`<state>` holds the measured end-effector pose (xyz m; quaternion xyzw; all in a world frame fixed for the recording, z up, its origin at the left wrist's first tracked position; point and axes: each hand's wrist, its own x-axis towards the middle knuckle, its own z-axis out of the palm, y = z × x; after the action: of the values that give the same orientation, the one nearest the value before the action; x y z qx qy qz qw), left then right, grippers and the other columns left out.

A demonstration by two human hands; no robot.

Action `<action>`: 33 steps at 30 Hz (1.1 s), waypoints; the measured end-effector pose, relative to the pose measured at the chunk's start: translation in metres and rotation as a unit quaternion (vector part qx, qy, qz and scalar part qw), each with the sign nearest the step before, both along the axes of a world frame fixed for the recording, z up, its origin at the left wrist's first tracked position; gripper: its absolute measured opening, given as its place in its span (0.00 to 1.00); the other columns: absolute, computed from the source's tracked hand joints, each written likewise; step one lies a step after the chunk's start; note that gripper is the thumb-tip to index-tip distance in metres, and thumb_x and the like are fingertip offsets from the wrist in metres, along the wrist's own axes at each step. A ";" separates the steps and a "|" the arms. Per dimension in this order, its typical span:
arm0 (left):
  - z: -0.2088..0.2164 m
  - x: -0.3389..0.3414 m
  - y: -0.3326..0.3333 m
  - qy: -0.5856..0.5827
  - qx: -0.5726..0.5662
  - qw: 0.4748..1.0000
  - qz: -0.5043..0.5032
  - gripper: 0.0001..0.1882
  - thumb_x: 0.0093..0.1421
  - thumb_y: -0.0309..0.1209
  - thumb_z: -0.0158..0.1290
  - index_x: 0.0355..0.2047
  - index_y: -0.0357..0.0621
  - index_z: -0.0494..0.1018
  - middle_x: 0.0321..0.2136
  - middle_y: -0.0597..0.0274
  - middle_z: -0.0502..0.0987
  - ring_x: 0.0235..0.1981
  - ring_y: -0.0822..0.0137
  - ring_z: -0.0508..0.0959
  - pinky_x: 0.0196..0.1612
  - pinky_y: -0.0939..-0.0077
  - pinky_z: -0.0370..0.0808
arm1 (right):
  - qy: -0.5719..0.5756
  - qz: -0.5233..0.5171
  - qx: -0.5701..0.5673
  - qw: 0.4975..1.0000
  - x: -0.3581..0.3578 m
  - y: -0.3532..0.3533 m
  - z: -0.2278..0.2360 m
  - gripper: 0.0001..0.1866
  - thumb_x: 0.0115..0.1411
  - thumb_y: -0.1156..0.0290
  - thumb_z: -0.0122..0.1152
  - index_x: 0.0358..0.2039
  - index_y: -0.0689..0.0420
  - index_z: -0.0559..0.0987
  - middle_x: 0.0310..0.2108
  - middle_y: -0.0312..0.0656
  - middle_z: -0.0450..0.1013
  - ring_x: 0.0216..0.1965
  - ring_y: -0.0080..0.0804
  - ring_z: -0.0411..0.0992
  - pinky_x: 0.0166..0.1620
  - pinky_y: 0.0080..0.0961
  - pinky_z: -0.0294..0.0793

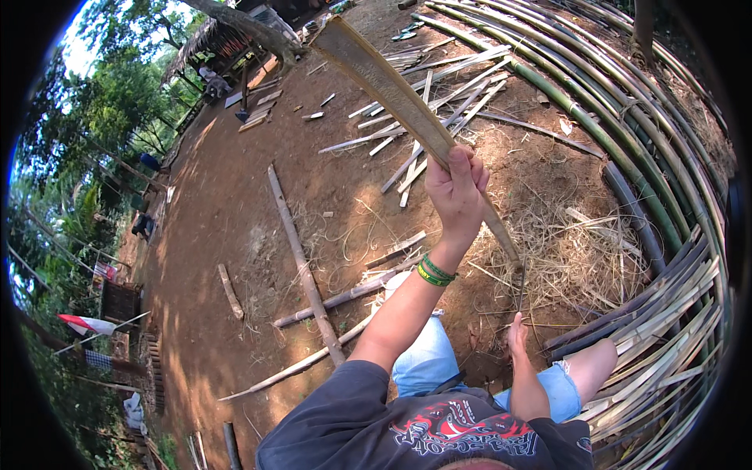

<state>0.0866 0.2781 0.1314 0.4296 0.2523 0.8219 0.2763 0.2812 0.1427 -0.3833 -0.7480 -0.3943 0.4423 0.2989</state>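
My left hand [458, 192] is raised in front of me and closed around a long, flat bamboo strip [388, 90]. The strip slants from a wide end at the upper left down to a narrow end at the lower right. Green and yellow bands circle my left wrist. Lower down, near my right knee, my right hand [517, 337] is closed on a knife [521, 294] with a thin dark blade pointing away from me. Its tip meets or overlaps the strip's lower end; I cannot tell whether they touch. The knife's handle is mostly hidden by my fingers.
Pale shavings [580, 251] cover the ground beyond my right hand. Split bamboo slats [439, 110] lie scattered farther off. Long bamboo poles [580, 113] curve along the right, with a stack of strips [666, 345] beside me. A wooden pole [301, 266] lies left of my left arm.
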 end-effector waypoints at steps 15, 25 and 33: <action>-0.014 -0.030 -0.005 0.018 -0.004 0.999 0.028 0.17 0.71 0.45 0.43 0.33 0.44 0.61 0.20 0.71 0.60 0.18 0.79 0.60 0.19 0.83 0.61 | -0.002 0.050 -0.093 0.994 0.012 -0.008 0.001 0.34 0.66 0.37 0.43 0.15 0.53 0.64 0.12 0.36 0.62 0.12 0.30 0.63 0.16 0.30 0.61; -0.017 -0.046 -0.003 -0.004 -0.010 0.998 0.056 0.16 0.71 0.43 0.44 0.33 0.45 0.61 0.21 0.71 0.60 0.18 0.79 0.59 0.20 0.84 0.60 | 0.311 0.009 -0.196 0.930 -0.013 -0.020 0.048 0.24 0.65 0.43 0.52 0.29 0.53 0.69 0.15 0.36 0.63 0.14 0.29 0.64 0.18 0.28 0.64; -0.016 -0.058 -0.003 0.038 -0.014 0.998 -0.040 0.17 0.72 0.45 0.42 0.36 0.42 0.64 0.23 0.68 0.66 0.22 0.76 0.67 0.24 0.80 0.68 | 0.300 -0.010 -0.233 0.925 -0.005 -0.018 0.065 0.26 0.65 0.39 0.49 0.34 0.54 0.69 0.16 0.36 0.62 0.15 0.28 0.62 0.18 0.26 0.64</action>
<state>0.0289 0.2749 0.1152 0.4660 0.2564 0.7899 0.3053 0.2763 0.1248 -0.3182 -0.6330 -0.1648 0.7224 0.2242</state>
